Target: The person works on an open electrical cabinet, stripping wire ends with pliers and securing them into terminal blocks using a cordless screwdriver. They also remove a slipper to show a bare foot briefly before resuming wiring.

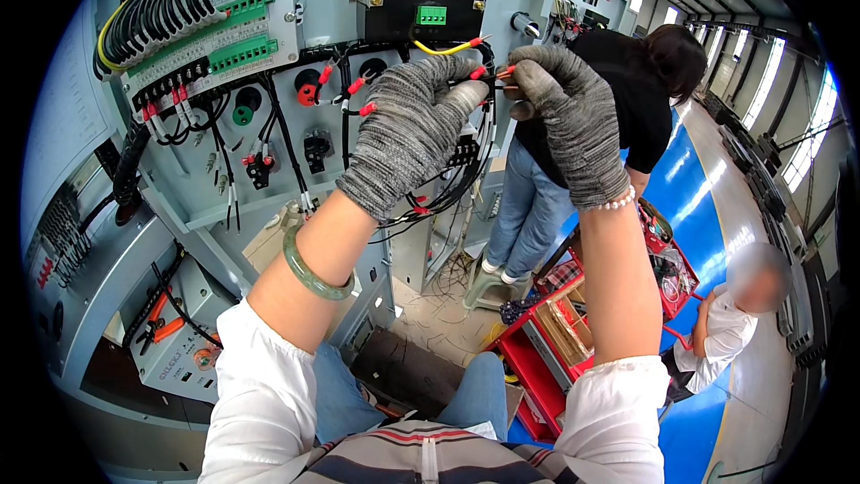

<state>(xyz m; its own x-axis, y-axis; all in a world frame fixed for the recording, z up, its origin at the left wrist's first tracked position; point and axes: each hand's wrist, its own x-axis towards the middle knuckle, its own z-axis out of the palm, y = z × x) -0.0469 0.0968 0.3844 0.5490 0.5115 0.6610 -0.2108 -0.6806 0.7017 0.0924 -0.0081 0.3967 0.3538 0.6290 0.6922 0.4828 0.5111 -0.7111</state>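
Both hands wear grey knitted gloves and are raised in front of an open electrical cabinet. My left hand (414, 125) pinches a black wire with a red sleeve (477, 73) near its end. Close beside it, my right hand (573, 116) is closed on a wire end with a red sleeve and a copper-coloured tip (507, 73). Whether the two ends touch cannot be made out. Above them, a yellow wire (439, 50) with a red sleeve runs below a black box (381, 13) bearing a green terminal block (431, 15). More red-sleeved black wires (356, 86) hang left of my left hand.
A green terminal strip (244, 56) with bundled black wires fills the panel's upper left. Orange-handled pliers (167, 330) lie lower left. A red tool box (528, 363) stands at the lower right. One person in black (627, 81) works nearby; another in white (721, 327) is farther right.
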